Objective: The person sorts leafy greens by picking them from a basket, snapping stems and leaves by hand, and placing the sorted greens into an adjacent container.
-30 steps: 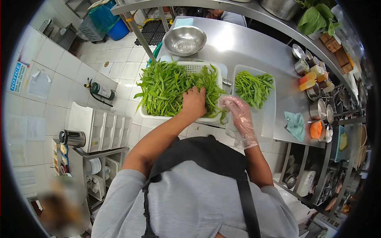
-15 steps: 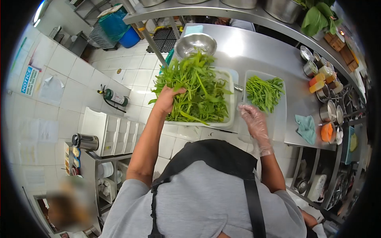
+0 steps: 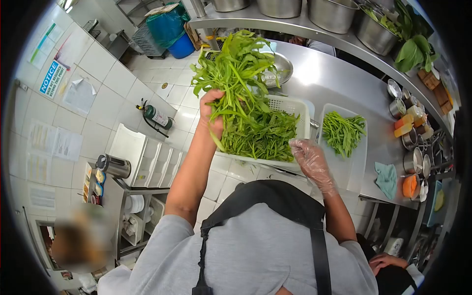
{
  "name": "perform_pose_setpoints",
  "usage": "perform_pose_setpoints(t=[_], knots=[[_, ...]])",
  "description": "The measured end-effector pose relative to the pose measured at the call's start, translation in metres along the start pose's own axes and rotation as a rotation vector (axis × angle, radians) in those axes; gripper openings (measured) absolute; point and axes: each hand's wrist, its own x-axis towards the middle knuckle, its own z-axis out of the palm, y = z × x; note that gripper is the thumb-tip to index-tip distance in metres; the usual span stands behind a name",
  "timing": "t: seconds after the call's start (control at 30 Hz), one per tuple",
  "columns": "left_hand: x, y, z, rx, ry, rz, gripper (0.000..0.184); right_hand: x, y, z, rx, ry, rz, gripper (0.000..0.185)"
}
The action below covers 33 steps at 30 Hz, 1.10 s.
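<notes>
The single view comes from a camera worn on the head, facing forward and steeply down, over the person's grey shirt [image 3: 260,241] to the left hand [image 3: 211,110] and the right hand [image 3: 312,157]. The shirt is very near the lens, the desk [image 3: 344,86] somewhat farther, and the tiled wall [image 3: 93,55] well apart. This view is very wide, bending the shelf [image 3: 275,24] into a curve, with dark corners.

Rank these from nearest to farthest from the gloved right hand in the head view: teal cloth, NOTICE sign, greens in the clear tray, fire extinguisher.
1. Greens in the clear tray, just ahead and to the right.
2. Teal cloth, farther to the right.
3. Fire extinguisher, well off to the left.
4. NOTICE sign, farthest left.
</notes>
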Motion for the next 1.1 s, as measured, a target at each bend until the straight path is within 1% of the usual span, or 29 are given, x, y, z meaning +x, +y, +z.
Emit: perform_pose_setpoints(t=[0.07, 0.17, 0.27, 0.3, 0.33, 0.43, 0.57, 0.67, 0.7, 0.73, 0.77, 0.83, 0.87, 0.9, 0.97, 1.0, 1.1], knots=[[0.003, 0.007, -0.003, -0.03, -0.05, -0.003, 0.055, 0.0, 0.001, 0.001, -0.004, -0.031, 0.036, 0.026], [0.006, 0.02, 0.001, 0.008, -0.071, 0.029, 0.053, 0.0, 0.004, 0.007, -0.11, -0.006, -0.048, 0.026], [0.003, 0.031, 0.006, 0.008, -0.026, 0.106, 0.05, -0.001, 0.017, 0.015, -0.154, 0.037, -0.113, 0.025], [0.002, 0.036, 0.009, 0.003, -0.007, 0.131, 0.049, -0.001, 0.018, 0.016, -0.147, 0.043, -0.107, 0.024], [0.002, 0.043, 0.007, -0.035, -0.035, 0.117, 0.048, -0.001, 0.019, 0.016, -0.14, 0.048, -0.1, 0.024], [-0.001, 0.07, -0.005, 0.02, -0.058, 0.158, 0.047, -0.001, 0.02, 0.017, -0.115, 0.038, -0.079, 0.024], [-0.012, 0.108, -0.025, 0.038, -0.004, 0.218, 0.045, 0.001, 0.024, 0.021, -0.109, 0.058, -0.054, 0.021], [-0.022, 0.132, -0.041, 0.037, 0.001, 0.235, 0.043, 0.003, 0.017, 0.019, -0.057, 0.019, 0.095, 0.019], [-0.025, 0.139, -0.047, 0.025, 0.01, 0.238, 0.043, 0.004, 0.018, 0.019, -0.082, 0.01, 0.117, 0.019], [-0.028, 0.145, -0.054, 0.05, 0.064, 0.271, 0.041, 0.005, 0.02, 0.016, -0.11, 0.002, 0.14, 0.019], [-0.032, 0.151, -0.063, 0.065, 0.058, 0.284, 0.041, 0.007, 0.02, 0.016, -0.139, -0.005, 0.163, 0.019], [-0.04, 0.161, -0.079, 0.096, 0.049, 0.307, 0.04, 0.009, 0.01, 0.015, -0.054, 0.031, 0.259, 0.021], [-0.044, 0.165, -0.086, 0.096, 0.083, 0.311, 0.038, 0.009, 0.006, 0.015, -0.014, 0.05, 0.31, 0.023], [-0.047, 0.169, -0.095, 0.109, 0.087, 0.323, 0.038, 0.01, 0.007, 0.016, -0.013, 0.072, 0.324, 0.024], [-0.05, 0.179, -0.116, 0.139, 0.096, 0.348, 0.036, 0.013, 0.021, 0.011, -0.011, 0.118, 0.349, 0.026], [-0.053, 0.182, -0.12, 0.113, 0.12, 0.358, 0.035, 0.013, 0.04, 0.01, 0.06, 0.156, 0.415, 0.028], [-0.058, 0.195, -0.153, 0.098, 0.055, 0.32, 0.034, 0.015, 0.055, 0.002, 0.223, 0.151, 0.516, 0.029]])
